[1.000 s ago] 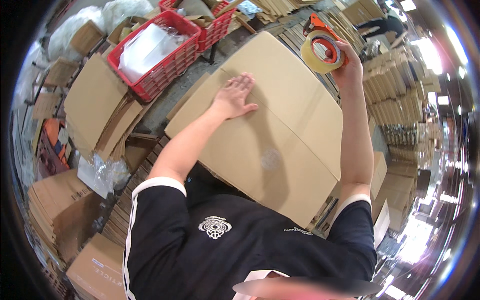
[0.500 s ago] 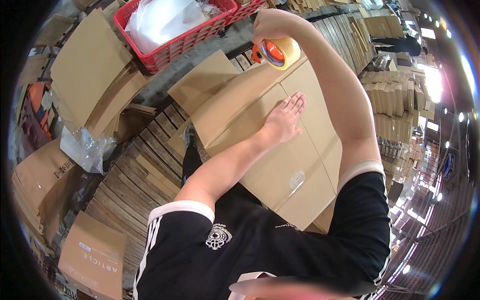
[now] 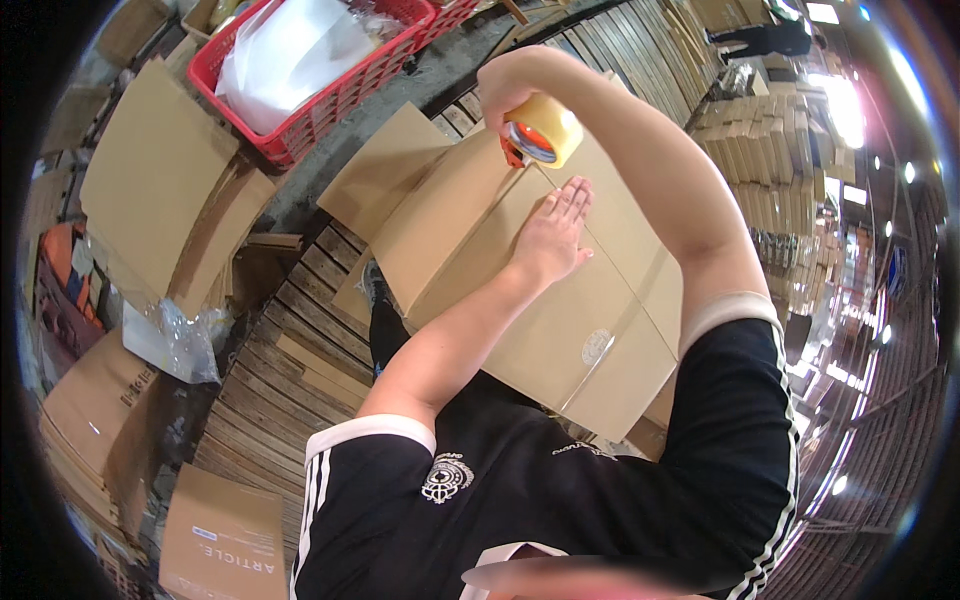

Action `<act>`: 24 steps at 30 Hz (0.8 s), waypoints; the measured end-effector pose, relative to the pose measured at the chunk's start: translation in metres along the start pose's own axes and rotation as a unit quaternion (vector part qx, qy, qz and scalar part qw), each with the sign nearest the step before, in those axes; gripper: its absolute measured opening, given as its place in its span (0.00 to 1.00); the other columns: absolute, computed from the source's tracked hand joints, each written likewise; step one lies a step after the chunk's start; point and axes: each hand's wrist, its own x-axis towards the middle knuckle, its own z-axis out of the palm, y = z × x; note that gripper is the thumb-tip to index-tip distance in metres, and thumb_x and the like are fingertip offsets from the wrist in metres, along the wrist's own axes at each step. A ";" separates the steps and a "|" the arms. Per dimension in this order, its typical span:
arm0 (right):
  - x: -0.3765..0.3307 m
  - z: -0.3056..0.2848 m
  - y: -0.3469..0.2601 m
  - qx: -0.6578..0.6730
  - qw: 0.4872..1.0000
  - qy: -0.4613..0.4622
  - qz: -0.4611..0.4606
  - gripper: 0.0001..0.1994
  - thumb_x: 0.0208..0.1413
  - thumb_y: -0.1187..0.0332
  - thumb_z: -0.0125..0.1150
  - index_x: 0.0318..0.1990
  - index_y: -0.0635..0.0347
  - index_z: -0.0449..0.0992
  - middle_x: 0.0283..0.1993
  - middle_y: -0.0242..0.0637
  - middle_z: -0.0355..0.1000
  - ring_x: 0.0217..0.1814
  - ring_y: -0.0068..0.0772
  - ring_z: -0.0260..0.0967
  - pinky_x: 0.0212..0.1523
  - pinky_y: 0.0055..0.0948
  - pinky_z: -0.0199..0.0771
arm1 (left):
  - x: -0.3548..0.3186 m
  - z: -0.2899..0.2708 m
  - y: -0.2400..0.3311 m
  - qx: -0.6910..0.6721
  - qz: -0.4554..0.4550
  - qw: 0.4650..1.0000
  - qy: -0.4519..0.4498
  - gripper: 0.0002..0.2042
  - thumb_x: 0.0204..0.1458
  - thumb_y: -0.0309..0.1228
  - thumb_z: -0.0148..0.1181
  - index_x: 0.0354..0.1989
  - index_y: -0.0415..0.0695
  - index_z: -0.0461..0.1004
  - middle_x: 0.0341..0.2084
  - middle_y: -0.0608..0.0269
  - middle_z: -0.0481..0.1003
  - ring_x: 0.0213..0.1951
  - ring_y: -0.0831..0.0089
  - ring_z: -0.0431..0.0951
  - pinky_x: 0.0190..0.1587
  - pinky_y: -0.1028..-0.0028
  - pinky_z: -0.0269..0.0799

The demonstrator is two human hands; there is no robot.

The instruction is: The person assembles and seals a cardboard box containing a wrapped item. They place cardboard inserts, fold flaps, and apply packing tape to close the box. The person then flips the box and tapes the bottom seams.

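A large brown cardboard box [image 3: 530, 350] lies in front of me with its top flaps folded together along a seam. My left hand [image 3: 553, 238] rests flat on the top, fingers stretched out beside the seam. At the box's far end my right hand [image 3: 505, 92] is closed around a tape dispenser [image 3: 511, 153] with orange parts; most of its handle is hidden. The dispenser carries a wide roll of clear yellowish tape [image 3: 562, 128]. Its orange end is at the seam near the far edge. A flap [image 3: 385, 165] sticks out at the far left.
A red plastic crate [image 3: 300, 125] holding white sheeting stands at the far left. Flat cardboard [image 3: 150, 180] leans at the left, with plastic film [image 3: 190, 345] below it. Wooden slats [image 3: 265, 390] run beneath the box. Stacked cardboard [image 3: 750, 145] and another person [image 3: 765, 40] are farther right.
My right hand has brought the tape dispenser down and nearer, onto the far end of the box's seam. My left hand stays flat on the box. The whole view has shifted slightly.
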 end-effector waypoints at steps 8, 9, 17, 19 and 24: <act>-0.286 0.118 0.104 0.182 0.937 0.290 -0.072 0.13 0.45 0.73 0.69 0.40 0.68 0.84 0.43 0.42 0.83 0.42 0.37 0.81 0.47 0.34 0.80 | -0.008 0.002 0.004 0.015 0.002 1.000 0.006 0.50 0.63 0.63 0.56 0.83 0.38 0.49 0.82 0.50 0.52 0.83 0.57 0.49 0.82 0.56 0.45; -0.326 0.147 0.115 0.202 0.914 0.332 -0.114 0.13 0.45 0.75 0.68 0.41 0.69 0.84 0.47 0.42 0.82 0.43 0.36 0.81 0.49 0.33 0.80 | -0.009 0.002 0.006 0.041 0.010 0.999 0.017 0.50 0.63 0.63 0.56 0.83 0.39 0.49 0.82 0.51 0.52 0.83 0.57 0.49 0.82 0.55 0.45; -0.482 0.456 0.191 0.226 0.853 0.465 -0.073 0.16 0.42 0.78 0.69 0.43 0.67 0.84 0.51 0.44 0.82 0.53 0.48 0.83 0.54 0.37 0.82 | -0.018 0.004 0.020 0.175 -0.044 0.983 0.015 0.44 0.68 0.64 0.49 0.83 0.47 0.51 0.83 0.57 0.50 0.83 0.57 0.47 0.81 0.51 0.45; -0.472 0.527 0.211 0.255 0.839 0.472 -0.089 0.16 0.42 0.78 0.69 0.44 0.65 0.85 0.52 0.43 0.82 0.53 0.50 0.82 0.53 0.39 0.82 | -0.028 0.023 0.032 0.216 -0.100 0.971 0.028 0.42 0.69 0.63 0.48 0.83 0.47 0.52 0.83 0.56 0.50 0.83 0.56 0.47 0.81 0.48 0.46; -0.361 0.643 0.235 0.255 0.825 0.482 -0.150 0.12 0.46 0.74 0.65 0.41 0.61 0.82 0.51 0.38 0.80 0.46 0.51 0.80 0.47 0.46 0.81 | -0.077 0.088 0.110 0.198 -0.174 0.954 0.146 0.36 0.70 0.54 0.52 0.79 0.44 0.60 0.80 0.51 0.57 0.81 0.50 0.53 0.78 0.45 0.52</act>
